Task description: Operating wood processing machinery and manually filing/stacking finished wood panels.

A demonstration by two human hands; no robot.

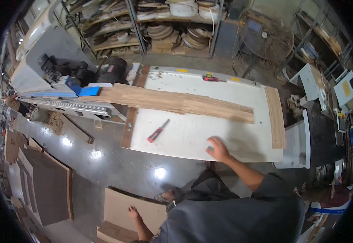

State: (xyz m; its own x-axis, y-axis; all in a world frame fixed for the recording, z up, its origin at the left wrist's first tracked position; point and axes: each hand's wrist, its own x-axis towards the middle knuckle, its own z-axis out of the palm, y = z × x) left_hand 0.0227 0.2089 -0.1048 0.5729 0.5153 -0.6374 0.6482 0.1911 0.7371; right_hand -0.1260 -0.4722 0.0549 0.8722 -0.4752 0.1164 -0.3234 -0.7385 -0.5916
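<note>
My right hand (218,149) hovers at the near edge of a white worktable (172,139), fingers apart and a little bent, nothing in them. Ahead of it, overlapping wood-grain strips (184,103) stretch from the blue end of a machine onto the table. Another strip (275,117) lies crosswise by the table's right end. Left of my right hand rests a hand tool with a red and black handle and grey blade (158,130). My left hand (134,212) hangs low beside tan panels (124,202), its fingers loosely bent and no object visible in it.
The edge-working machine (67,87) with dark motors stands at the left. A red and black tool (211,78) lies by the table's far rail. Shelves with coiled edging (160,34) and a large fan (265,35) stand behind. Brown panels (45,186) are stacked at lower left.
</note>
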